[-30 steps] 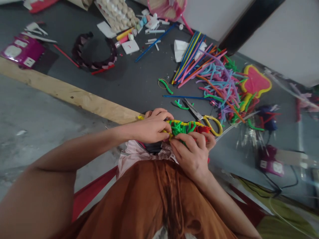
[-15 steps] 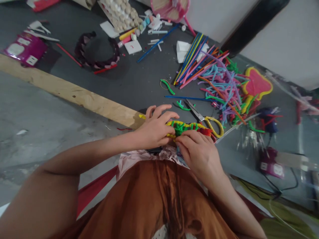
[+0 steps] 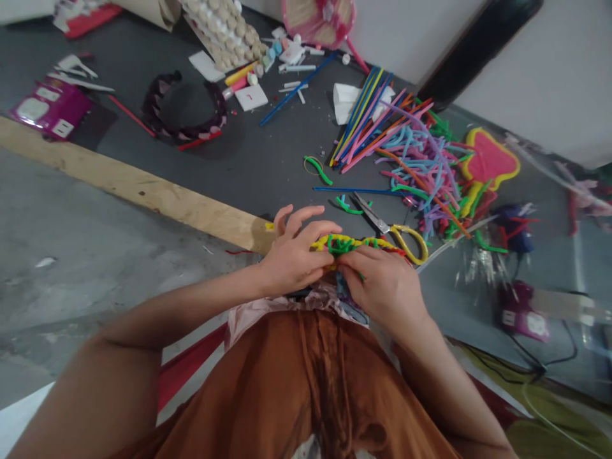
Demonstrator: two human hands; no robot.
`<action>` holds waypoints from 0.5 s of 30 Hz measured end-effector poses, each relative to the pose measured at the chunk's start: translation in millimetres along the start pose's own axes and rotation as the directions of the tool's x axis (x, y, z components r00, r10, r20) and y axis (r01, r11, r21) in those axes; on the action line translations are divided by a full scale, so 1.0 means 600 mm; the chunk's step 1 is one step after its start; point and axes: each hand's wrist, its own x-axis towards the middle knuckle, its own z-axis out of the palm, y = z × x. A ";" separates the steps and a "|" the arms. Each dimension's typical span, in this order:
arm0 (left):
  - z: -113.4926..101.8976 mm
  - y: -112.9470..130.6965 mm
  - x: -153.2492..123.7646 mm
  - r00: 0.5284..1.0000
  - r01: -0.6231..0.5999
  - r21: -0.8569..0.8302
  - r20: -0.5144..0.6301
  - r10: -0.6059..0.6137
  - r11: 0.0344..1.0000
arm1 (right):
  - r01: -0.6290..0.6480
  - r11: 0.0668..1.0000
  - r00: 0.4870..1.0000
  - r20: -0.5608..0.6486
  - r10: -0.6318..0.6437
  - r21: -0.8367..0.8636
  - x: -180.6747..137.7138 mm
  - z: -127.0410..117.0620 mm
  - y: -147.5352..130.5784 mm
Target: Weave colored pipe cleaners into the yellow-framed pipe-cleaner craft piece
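A braided band of fuzzy pipe cleaners, yellow along its edge with green in the middle and red at the right end, lies across both hands at the table's front edge. My left hand pinches its left part between thumb and index finger, with the other fingers raised and spread. Closed on its lower edge is my right hand, whose fingertips meet those of the left. The palms cover much of the band. Just beyond the right hand lie scissors with yellow handles, blades apart, beside short green pipe cleaner pieces.
Straight pipe cleaners and a tangled heap of cut ones lie at the back right. A dark braided headband and a purple packet are on the left. A wooden strip edges the grey table.
The band has tilted, so less of its green and red face shows. My right hand has shifted slightly left and inward, closer to the left fingertips. The view has moved a little.
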 end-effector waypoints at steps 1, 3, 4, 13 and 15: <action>0.001 -0.001 -0.001 1.000 -0.001 0.007 -0.008 0.001 1.000 | 0.015 1.000 1.000 -0.024 -0.016 -0.025 -0.001 0.001 -0.001; 0.002 -0.004 -0.001 1.000 0.013 0.010 -0.023 -0.012 1.000 | 0.032 0.999 0.997 -0.075 -0.034 -0.033 -0.005 0.004 -0.002; 0.003 -0.005 -0.001 0.999 0.023 0.004 -0.029 -0.023 1.000 | 0.034 0.999 0.994 -0.101 -0.035 -0.016 -0.007 0.005 -0.002; 0.003 -0.007 0.001 0.998 0.037 -0.040 -0.050 -0.039 0.999 | 0.050 0.995 0.927 -0.366 -0.079 -0.089 -0.036 0.021 -0.016; 0.005 -0.007 0.000 0.997 0.025 -0.027 -0.073 -0.027 0.999 | 0.026 0.995 0.922 -0.383 -0.061 -0.098 -0.039 0.025 -0.019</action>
